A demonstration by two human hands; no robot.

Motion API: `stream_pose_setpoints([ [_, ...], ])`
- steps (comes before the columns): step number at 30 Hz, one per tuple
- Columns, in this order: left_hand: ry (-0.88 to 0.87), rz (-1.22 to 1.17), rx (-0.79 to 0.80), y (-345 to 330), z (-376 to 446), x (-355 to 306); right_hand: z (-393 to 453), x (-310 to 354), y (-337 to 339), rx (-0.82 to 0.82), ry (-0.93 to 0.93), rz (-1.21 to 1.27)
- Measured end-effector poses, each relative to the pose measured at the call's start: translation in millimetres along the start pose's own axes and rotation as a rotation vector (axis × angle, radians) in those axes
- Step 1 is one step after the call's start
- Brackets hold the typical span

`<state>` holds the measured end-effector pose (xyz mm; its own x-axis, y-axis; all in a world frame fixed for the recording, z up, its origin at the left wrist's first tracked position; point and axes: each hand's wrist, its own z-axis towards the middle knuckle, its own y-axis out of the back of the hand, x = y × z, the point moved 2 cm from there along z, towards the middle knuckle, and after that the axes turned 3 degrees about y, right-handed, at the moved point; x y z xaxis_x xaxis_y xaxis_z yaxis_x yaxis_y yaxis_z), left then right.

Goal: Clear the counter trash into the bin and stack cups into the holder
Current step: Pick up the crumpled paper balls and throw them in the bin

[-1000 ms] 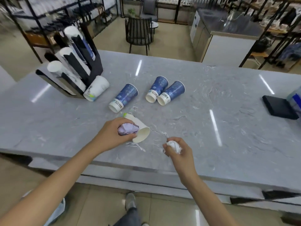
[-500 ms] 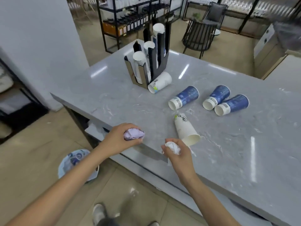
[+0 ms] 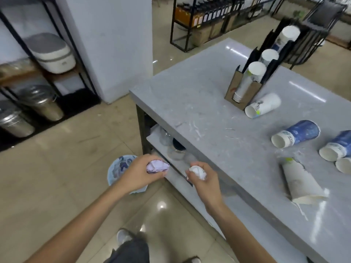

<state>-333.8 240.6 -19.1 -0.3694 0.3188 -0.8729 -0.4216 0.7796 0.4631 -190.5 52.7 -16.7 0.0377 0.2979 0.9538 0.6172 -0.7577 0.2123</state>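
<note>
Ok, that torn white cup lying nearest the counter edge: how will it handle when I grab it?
The torn white cup will probably feel light and floppy: its mouth is crumpled and its wall ripped, so it may collapse under a firm squeeze. Lying on its side on the counter, its tapered shape might roll in a curve if nudged. Loose shreds beside it may fall off.

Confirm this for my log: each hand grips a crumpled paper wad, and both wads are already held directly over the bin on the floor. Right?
Not quite. The head view shows only the left hand, gripping the purplish paper wad, over the bin on the floor. The right hand grips the white paper wad beside the bin, over the counter's lower shelf edge.
</note>
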Motion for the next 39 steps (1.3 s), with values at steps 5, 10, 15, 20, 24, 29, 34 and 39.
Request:
stream_pose_setpoints([
  [5,0.089,-0.052,-0.040,49.8,-11.7,64.3,20.2,-7.3,-86.9,0.092,-0.029,-0.069],
  [10,0.267,-0.097,-0.102,79.9,-28.7,134.0,30.5,-30.1,-159.4,0.172,-0.104,-0.092],
  [15,0.429,-0.128,-0.167,82.3,-40.6,184.8,52.3,-68.2,-200.4,0.225,-0.177,-0.195],
  [20,0.574,-0.107,-0.188,68.7,-33.5,250.8,90.7,-122.5,-239.8,0.296,-0.246,-0.295],
  [24,0.668,-0.059,-0.212,50.8,-9.8,310.3,132.3,-176.8,-271.9,0.362,-0.232,-0.333],
  [29,0.764,-0.085,-0.323,26.1,21.2,391.8,185.2,-264.1,-319.5,0.477,-0.256,-0.403],
  [34,0.789,-0.146,-0.370,-5.3,58.4,466.5,232.6,-343.5,-365.8,0.598,-0.272,-0.441],
  [39,0.788,-0.104,-0.347,-33.9,98.4,543.3,269.4,-413.1,-405.4,0.660,-0.170,-0.557],
])
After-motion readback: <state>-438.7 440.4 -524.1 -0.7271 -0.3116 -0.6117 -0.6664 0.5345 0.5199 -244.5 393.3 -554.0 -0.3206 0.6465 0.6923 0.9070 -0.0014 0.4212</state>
